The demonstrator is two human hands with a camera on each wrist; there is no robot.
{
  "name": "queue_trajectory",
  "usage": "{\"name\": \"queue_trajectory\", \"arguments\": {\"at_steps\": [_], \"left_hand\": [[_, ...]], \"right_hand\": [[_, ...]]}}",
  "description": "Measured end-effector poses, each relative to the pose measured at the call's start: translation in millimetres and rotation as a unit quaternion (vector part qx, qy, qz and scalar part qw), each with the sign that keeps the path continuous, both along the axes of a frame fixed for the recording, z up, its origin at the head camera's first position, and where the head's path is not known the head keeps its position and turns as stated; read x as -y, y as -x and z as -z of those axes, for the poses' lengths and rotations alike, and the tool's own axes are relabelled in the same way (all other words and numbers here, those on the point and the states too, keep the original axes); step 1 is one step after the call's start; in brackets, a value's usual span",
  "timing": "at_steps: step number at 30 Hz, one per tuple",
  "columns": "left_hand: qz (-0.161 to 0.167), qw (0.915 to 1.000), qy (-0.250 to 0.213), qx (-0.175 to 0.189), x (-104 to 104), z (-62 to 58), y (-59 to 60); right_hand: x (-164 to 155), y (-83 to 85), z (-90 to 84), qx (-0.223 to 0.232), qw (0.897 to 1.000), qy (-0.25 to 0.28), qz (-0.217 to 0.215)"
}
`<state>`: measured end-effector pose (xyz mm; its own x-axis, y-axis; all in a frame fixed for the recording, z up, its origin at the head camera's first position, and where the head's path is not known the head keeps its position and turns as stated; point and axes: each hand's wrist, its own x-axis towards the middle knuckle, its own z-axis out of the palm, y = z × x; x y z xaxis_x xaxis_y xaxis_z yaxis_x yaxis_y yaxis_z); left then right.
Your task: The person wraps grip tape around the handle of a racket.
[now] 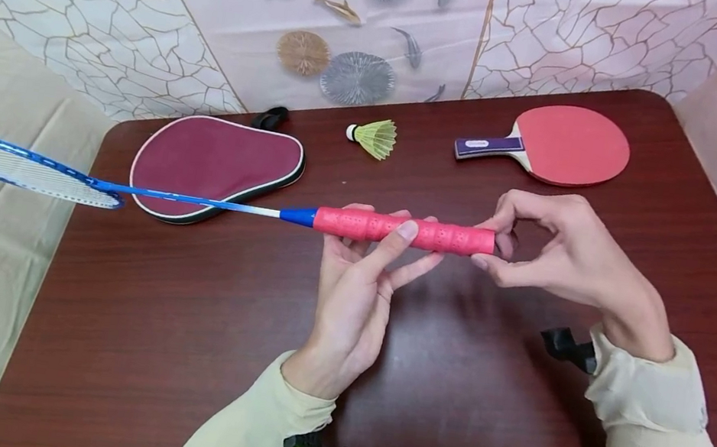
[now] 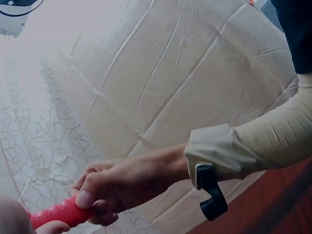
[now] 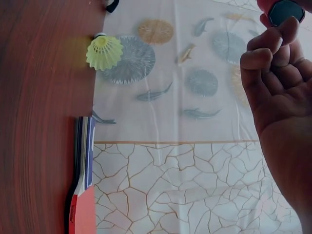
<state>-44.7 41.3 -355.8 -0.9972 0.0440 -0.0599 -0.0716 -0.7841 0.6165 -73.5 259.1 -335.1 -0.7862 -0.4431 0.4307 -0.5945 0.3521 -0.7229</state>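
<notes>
A blue badminton racket (image 1: pixel 195 201) with a red wrapped grip (image 1: pixel 454 238) is held level above the table, its head to the left and partly out of the head view. My left hand (image 1: pixel 353 304) holds the grip from below, thumb across the front and fingers behind. At the butt end, my right hand (image 1: pixel 566 251) pinches the grip between thumb and fingers. The left wrist view shows the right hand (image 2: pixel 131 183) at the grip's end. A dark octagonal butt cap (image 3: pixel 286 12) faces the right wrist view, above the curled fingers (image 3: pixel 256 59).
On the brown table (image 1: pixel 172 350) lie a maroon paddle case (image 1: pixel 215 156) at left, a yellow shuttlecock (image 1: pixel 373 138) at the back, and a red table tennis paddle (image 1: pixel 572 146) at back right. Patterned cloth (image 1: pixel 173 18) hangs behind.
</notes>
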Motion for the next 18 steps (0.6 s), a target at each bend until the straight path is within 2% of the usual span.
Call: {"name": "queue_trajectory", "arguments": {"at_steps": [3,5,10,14,18], "left_hand": [[-0.001,0.9998,0.018,-0.006,1.3,1.1,-1.8],[-0.005,0.9991,0.040,-0.011,4.4,1.9,-3.5],[-0.019,0.9943,0.101,-0.028,22.6,6.6,-6.3],[-0.010,0.9933,0.114,-0.015,34.0,18.6,-9.1],[0.011,0.9950,0.093,0.033,32.4,36.0,-13.3]], "right_hand": [[-5.7,2.3,5.7,0.027,0.999,0.017,0.002],[-10.3,2.6,6.8,0.060,0.997,0.047,0.008],[-30.7,3.8,6.3,0.111,0.990,0.075,0.037],[-51.1,6.5,10.2,0.132,0.989,0.036,0.050],[-68.6,9.2,18.7,0.199,0.978,-0.034,0.045]]}}
